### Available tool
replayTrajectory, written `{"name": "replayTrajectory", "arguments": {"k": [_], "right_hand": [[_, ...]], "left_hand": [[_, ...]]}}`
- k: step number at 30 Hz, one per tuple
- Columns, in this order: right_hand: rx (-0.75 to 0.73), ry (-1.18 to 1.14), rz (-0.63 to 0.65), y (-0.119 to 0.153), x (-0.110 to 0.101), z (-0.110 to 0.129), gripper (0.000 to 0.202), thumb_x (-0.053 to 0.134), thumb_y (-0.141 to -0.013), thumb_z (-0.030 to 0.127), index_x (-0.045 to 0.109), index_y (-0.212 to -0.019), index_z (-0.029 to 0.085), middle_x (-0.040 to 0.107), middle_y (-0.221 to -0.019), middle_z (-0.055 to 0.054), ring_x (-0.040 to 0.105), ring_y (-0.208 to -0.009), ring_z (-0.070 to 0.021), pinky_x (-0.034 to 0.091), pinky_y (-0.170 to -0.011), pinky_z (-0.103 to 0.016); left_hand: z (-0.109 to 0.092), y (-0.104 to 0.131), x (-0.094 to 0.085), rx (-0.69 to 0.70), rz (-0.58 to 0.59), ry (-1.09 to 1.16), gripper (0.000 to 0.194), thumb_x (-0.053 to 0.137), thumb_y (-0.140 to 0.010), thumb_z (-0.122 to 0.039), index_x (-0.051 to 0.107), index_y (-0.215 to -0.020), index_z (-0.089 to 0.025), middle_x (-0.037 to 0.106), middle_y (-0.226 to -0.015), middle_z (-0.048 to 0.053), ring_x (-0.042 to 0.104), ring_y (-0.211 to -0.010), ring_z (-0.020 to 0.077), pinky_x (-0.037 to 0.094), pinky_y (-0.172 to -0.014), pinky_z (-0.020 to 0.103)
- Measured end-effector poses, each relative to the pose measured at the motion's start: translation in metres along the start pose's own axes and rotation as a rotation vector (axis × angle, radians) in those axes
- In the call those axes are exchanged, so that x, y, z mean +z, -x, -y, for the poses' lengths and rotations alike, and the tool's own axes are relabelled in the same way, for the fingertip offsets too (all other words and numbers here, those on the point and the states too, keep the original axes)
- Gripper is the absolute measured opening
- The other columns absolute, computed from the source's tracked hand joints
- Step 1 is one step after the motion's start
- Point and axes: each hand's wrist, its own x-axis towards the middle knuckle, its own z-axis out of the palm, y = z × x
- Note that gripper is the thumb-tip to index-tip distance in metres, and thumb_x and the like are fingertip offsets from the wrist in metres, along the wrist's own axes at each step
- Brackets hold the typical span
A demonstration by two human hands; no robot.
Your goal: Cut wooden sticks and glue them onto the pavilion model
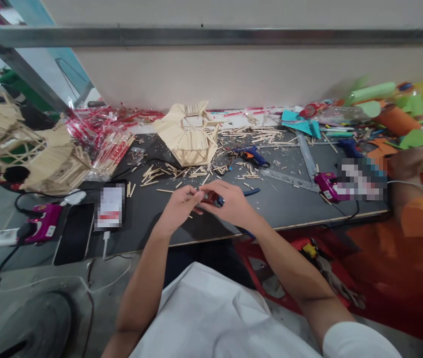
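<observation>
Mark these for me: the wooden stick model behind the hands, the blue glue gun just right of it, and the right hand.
wooden stick model (192,141): head view, slatted middle section
blue glue gun (257,156): head view, blue body
right hand (232,201): head view, back of the hand

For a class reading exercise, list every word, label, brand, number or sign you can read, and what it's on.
No text can be read.
Lit phone screen: blurred out.
Right purple power strip, pixelated patch beside it: unreadable.
Left purple power strip: any markings too small.
Held reddish object: nothing legible.

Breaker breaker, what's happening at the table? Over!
Left hand, right hand: close together. Small reddish thing: between them, partly hidden. Loose sticks: scattered just beyond.
</observation>
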Motion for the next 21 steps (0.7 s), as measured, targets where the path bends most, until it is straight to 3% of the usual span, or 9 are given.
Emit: {"name": "replayTrajectory", "arguments": {"k": [2, 5, 8, 12, 16, 21], "right_hand": [[-0.035, 0.071, 0.043, -0.004, -0.006, 0.000, 0.023, 0.064, -0.090, 0.027, 0.067, -0.113, 0.028, 0.070, -0.104, -0.006, 0.068, -0.088, -0.0225, 0.057, -0.081, -0.038], [-0.040, 0.123, 0.074, -0.024, -0.026, -0.007, 0.026, 0.063, -0.089, 0.029, 0.067, -0.114, 0.026, 0.070, -0.103, -0.005, 0.067, -0.079, -0.0194, 0.056, -0.078, -0.035], [-0.018, 0.187, 0.040, -0.061, -0.053, -0.026, 0.028, 0.066, -0.086, 0.033, 0.070, -0.113, 0.024, 0.070, -0.101, -0.004, 0.063, -0.074, -0.0171, 0.053, -0.076, -0.034], [0.004, 0.381, 0.098, -0.113, -0.080, -0.054, 0.033, 0.072, -0.080, 0.033, 0.073, -0.111, 0.021, 0.068, -0.097, -0.004, 0.058, -0.072, -0.0165, 0.050, -0.079, -0.035], [-0.063, 0.487, 0.215, -0.133, -0.084, -0.065, 0.033, 0.072, -0.083, 0.032, 0.075, -0.112, 0.016, 0.065, -0.090, -0.008, 0.057, -0.080, -0.0204, 0.046, -0.083, -0.037], [-0.061, 0.520, 0.238, -0.127, -0.079, -0.068, 0.033, 0.069, -0.088, 0.029, 0.074, -0.119, 0.017, 0.064, -0.093, -0.008, 0.056, -0.079, -0.0197, 0.045, -0.083, -0.037]], "left_hand": [[0.000, -0.001, 0.001, 0.021, -0.004, 0.024, 0.048, 0.074, -0.078, -0.063, 0.058, -0.080, -0.018, 0.071, -0.073, 0.003, 0.067, -0.061, 0.0145, 0.056, -0.057, 0.025], [0.004, -0.003, -0.001, 0.047, -0.034, 0.058, 0.048, 0.067, -0.084, -0.064, 0.060, -0.088, -0.017, 0.075, -0.081, 0.007, 0.071, -0.071, 0.0174, 0.057, -0.060, 0.026], [0.015, -0.002, -0.009, 0.060, -0.113, 0.016, 0.042, 0.070, -0.084, -0.057, 0.059, -0.088, -0.017, 0.075, -0.082, 0.008, 0.068, -0.066, 0.0148, 0.050, -0.052, 0.022], [0.037, 0.001, -0.019, 0.068, -0.154, -0.040, 0.036, 0.067, -0.088, -0.052, 0.058, -0.086, -0.017, 0.070, -0.073, 0.004, 0.061, -0.055, 0.0109, 0.044, -0.045, 0.020], [0.054, 0.003, -0.022, 0.077, -0.125, -0.073, 0.039, 0.064, -0.088, -0.055, 0.059, -0.087, -0.016, 0.069, -0.069, 0.003, 0.060, -0.052, 0.0111, 0.043, -0.044, 0.020], [0.057, 0.005, -0.023, 0.067, -0.093, -0.101, 0.034, 0.062, -0.091, -0.050, 0.060, -0.087, -0.016, 0.068, -0.069, 0.002, 0.060, -0.053, 0.0101, 0.043, -0.045, 0.019]]}}
